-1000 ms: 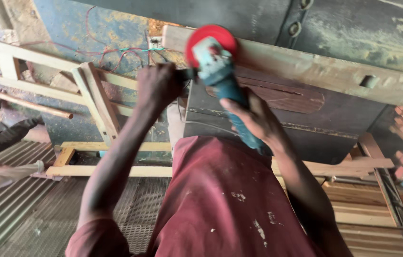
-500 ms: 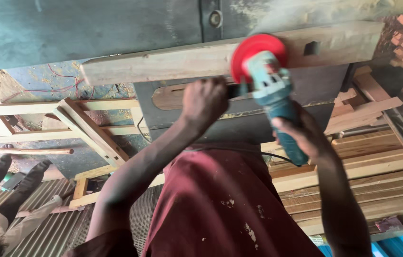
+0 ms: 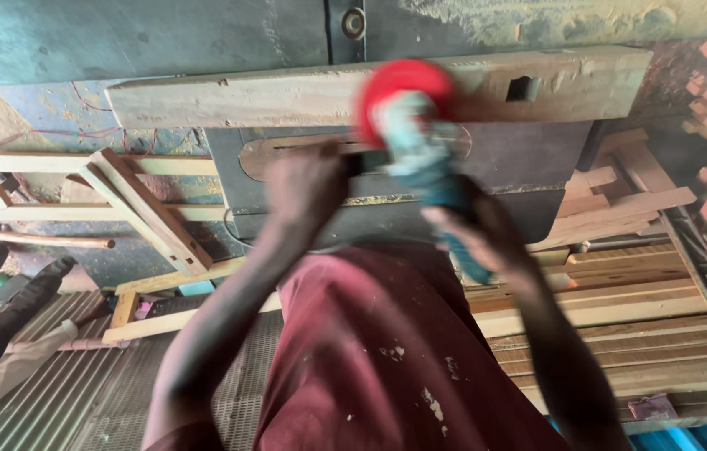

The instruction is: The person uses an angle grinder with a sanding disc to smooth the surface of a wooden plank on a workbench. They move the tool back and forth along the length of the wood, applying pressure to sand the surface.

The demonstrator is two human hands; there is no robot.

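Wooden beam (image 3: 287, 96) meets hand-held grinder (image 3: 420, 159) (blurred).

Soft daylight, no glare — hands (image 3: 312, 188) and grinder (image 3: 416, 146) motion-blurred, background fairly sharp

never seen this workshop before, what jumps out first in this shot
The red sanding disc of a teal angle grinder, blurred, sits against a long wooden beam at top centre. The left hand and right hand grip the grinder. Stacked planks fill the right side.
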